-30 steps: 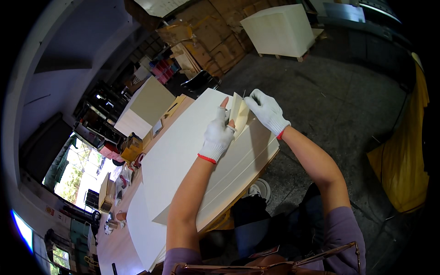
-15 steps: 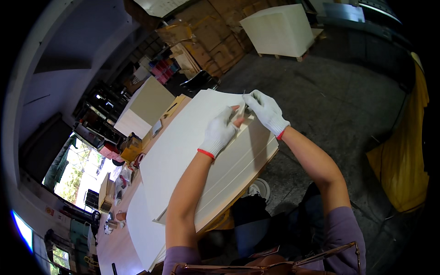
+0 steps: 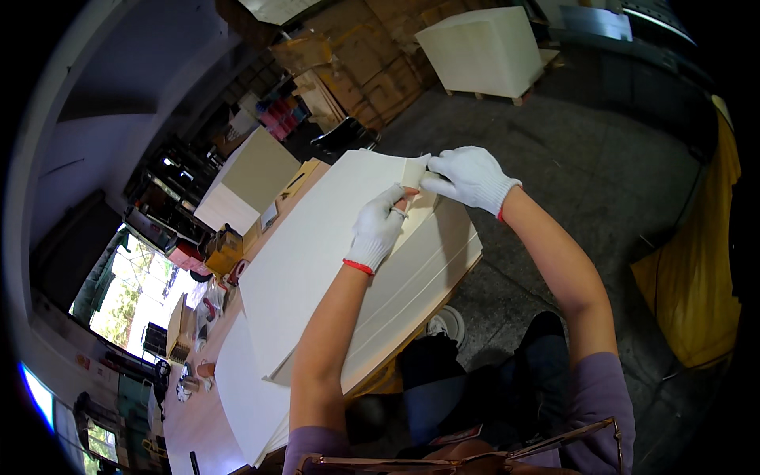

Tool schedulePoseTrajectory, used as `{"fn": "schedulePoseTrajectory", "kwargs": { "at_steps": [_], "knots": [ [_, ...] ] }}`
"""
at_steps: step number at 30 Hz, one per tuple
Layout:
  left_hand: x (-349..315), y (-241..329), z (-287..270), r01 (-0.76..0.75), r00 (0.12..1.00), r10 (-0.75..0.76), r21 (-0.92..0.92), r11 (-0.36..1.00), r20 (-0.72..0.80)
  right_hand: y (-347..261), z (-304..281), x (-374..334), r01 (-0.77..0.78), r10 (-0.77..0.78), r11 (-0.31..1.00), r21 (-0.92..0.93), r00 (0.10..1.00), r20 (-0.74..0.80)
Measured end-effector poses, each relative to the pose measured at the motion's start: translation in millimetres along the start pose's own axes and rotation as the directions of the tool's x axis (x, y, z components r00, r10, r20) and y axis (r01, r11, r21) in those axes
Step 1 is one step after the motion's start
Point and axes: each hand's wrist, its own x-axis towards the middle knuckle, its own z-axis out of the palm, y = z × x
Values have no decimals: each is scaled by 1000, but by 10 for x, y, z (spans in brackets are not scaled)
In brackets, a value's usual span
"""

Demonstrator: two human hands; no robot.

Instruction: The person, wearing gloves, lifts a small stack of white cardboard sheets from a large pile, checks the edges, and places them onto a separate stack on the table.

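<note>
A stack of large white sheets (image 3: 324, 229) lies on the table in front of me. At its far right corner a small cream-coloured strip (image 3: 412, 172) stands up from the top sheet; whether it is a separate piece or a folded edge, I cannot tell. My left hand (image 3: 378, 229), in a white glove with bare thumb and forefinger tips, pinches the strip's lower end. My right hand (image 3: 473, 178), also in a white glove, has thumb and forefinger closed at the strip's upper right edge. Those fingertips partly hide what they grip.
A boxy white stack (image 3: 249, 178) stands on the table's far left part, near a yellow-brown box (image 3: 226, 252) and small tools. Across the grey floor (image 3: 570, 174) sits a big pale block on a pallet (image 3: 483, 55). Yellow sheeting (image 3: 685, 277) hangs at right.
My right hand has shifted slightly right and turned flatter. The cream strip now stands up more plainly between the hands. My left hand has barely moved, its thumb now drawn in against the strip.
</note>
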Motion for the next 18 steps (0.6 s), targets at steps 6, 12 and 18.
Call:
{"fn": "schedulePoseTrajectory", "kwargs": {
  "at_steps": [6,12,18],
  "knots": [
    [-14,100,-19,48,998,-51,93,995,36,-154,233,41,-363,364,751,551,924,113],
    [-16,35,-16,86,994,-89,45,995,58,-229,372,-54,-375,460,672,638,887,38],
    [-14,46,-33,48,996,-52,67,997,66,-214,336,-67,-418,470,680,602,879,80]
  ]
}}
